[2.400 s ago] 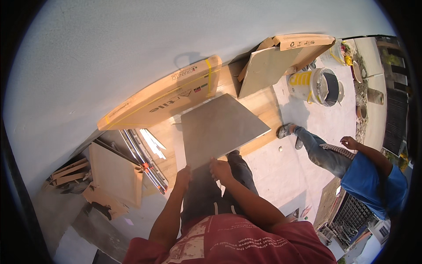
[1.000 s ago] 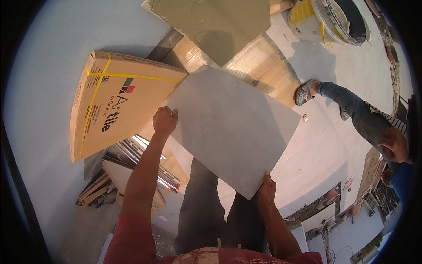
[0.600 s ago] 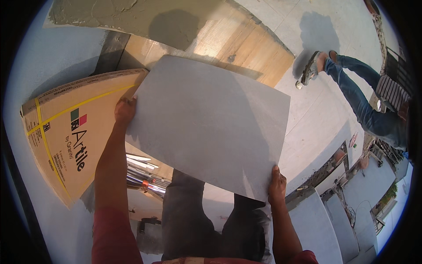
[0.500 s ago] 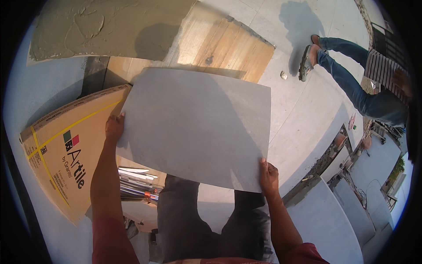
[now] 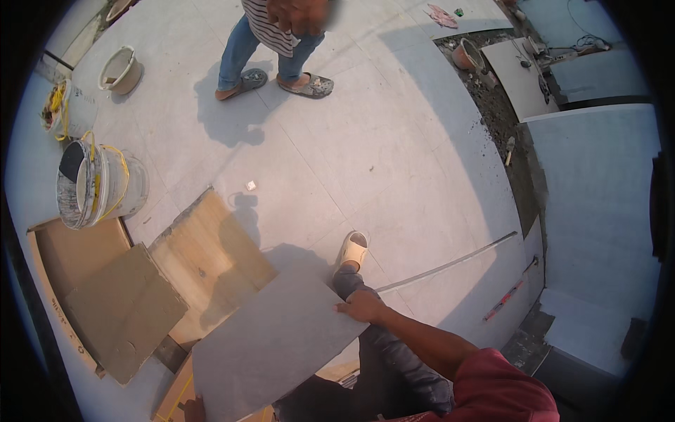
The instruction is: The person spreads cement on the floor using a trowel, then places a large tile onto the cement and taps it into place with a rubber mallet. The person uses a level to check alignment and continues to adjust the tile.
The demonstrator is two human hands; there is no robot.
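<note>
Brown cardboard forms an open carton at far left, partly overlapped by a slab coated with a mortar-like layer. Beside the carton, a pale bucket with a yellow handle is placed; a second bucket, topped with yellow material, and a round basin are set farther off. At the lower edge, a strapped carton is partly covered in view by the grey tile, which is held above the floor before the wearer's legs, at a slant that cannot be judged exactly. The tile's left edge is clasped by the left grip, closed on the margin and partly cut off by the edge of view. Beyond it, a wood-patterned panel is laid on the floor, its near end hidden by the tile and its surface crossed by shadow. Farther out, floor space is occupied by a second person, whose dark shoes are planted well apart from the tile. A pale shoe of the wearer is positioned near the tile's far corner, where the edge is pinched by the right grip, thumb above and fingers hidden. To the right, a narrow bar is laid across the floor, with a red tool near it. The far side is bounded by dark soil, where a handled tool and a terracotta-coloured pot are seen.
</note>
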